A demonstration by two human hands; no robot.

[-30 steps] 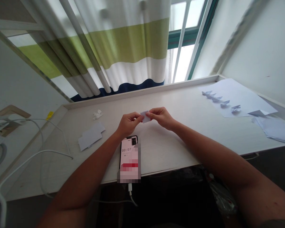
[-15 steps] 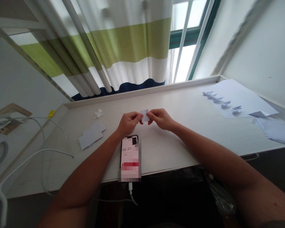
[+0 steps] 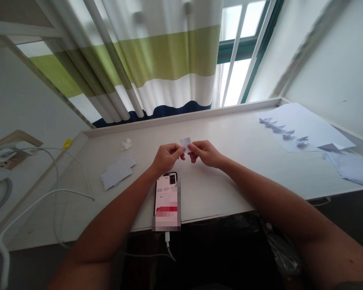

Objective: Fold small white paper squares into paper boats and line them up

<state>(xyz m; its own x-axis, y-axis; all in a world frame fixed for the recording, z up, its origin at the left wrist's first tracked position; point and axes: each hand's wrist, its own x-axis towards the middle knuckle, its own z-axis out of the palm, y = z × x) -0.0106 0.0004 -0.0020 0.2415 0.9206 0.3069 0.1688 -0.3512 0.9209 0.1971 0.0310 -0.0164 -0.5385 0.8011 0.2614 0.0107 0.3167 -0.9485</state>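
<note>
A small white piece of paper (image 3: 185, 142), roughly square, is pinched between my two hands above the middle of the desk. My left hand (image 3: 168, 157) grips its lower left side between thumb and fingers. On the lower right side, my right hand (image 3: 206, 154) holds it the same way. Both thumbs lie over the near edge, close together. Fingertips behind the paper are partly hidden, and its folds are too small to make out.
Left of my hands lie white paper pieces (image 3: 118, 172) and a crumpled scrap (image 3: 126, 144). A phone (image 3: 165, 201) with a timer sits near the front edge, plugged into a cable. Several folded paper boats (image 3: 278, 129) stand on a large sheet (image 3: 314, 125) at right, beside stacked paper (image 3: 352, 167).
My thumbs have come nearer to each other along the paper's lower edge, and more of the paper shows above them. The whole view has shifted slightly.
</note>
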